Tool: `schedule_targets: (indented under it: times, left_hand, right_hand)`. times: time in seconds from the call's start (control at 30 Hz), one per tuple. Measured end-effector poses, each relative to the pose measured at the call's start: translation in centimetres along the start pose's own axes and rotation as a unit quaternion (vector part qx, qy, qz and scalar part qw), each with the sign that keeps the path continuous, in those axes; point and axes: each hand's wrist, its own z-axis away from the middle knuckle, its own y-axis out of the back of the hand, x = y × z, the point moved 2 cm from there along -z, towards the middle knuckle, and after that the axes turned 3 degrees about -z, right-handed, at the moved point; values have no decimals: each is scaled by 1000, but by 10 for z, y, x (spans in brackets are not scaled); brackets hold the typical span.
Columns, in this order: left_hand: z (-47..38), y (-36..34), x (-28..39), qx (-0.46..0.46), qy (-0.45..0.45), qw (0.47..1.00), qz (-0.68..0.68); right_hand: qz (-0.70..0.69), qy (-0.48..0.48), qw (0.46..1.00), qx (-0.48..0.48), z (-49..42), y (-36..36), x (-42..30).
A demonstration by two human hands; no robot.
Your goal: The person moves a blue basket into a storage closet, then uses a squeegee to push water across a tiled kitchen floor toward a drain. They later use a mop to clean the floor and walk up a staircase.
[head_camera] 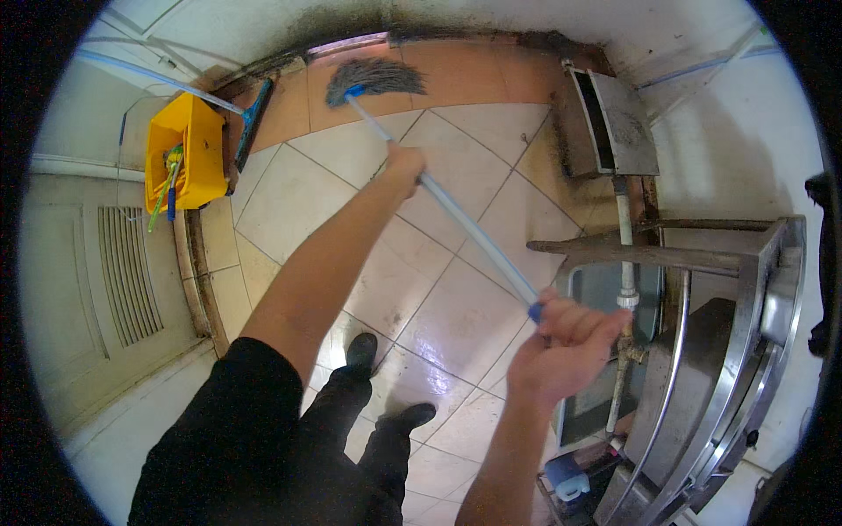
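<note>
A string mop with a grey head [378,77] and a pale blue handle [477,231] slants across the view. Its strands lie fanned to the right on the terracotta tiles by the far wall. My left hand [404,167] grips the handle partway down, nearer the mop head. At the handle's dark blue end, my right hand [564,352] is curled around the tip, palm side partly towards me. White floor tiles [439,309], wet and shiny in places, lie beneath the handle and around my black shoes.
At left stand a yellow mop bucket [205,154] holding brushes and a floor squeegee [255,125] leaning there. On the right are a metal box [621,121], a white drain pipe [627,263] and a stainless steel sink unit [730,394]. A blue jug [567,478] sits low beneath it.
</note>
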Motion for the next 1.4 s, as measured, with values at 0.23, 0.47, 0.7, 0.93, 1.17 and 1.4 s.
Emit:
schedule_targets:
  times: [0.23, 0.47, 0.7, 0.93, 1.17, 1.4]
  left_hand:
    - [38, 37, -44, -111, 80, 987, -80]
    - [159, -72, -112, -304, 26, 941, -143]
    - [277, -134, -119, -462, -398, 592, -527]
    - [300, -62, -79, -463, -455, 651, -394]
    - [287, 92, -110, -242, -401, 839, -278]
    - [218, 300, -173, -135, -183, 954, -194]
  right_hand:
    - [-1, 68, 994, -82, 68, 45, -15]
    - [97, 129, 974, 160, 125, 124, -87]
    - [119, 174, 935, 284, 150, 127, -146]
    - [195, 178, 936, 235, 106, 107, -211]
    - [205, 85, 967, 122, 105, 53, -215]
    - [78, -102, 931, -342, 169, 44, -95]
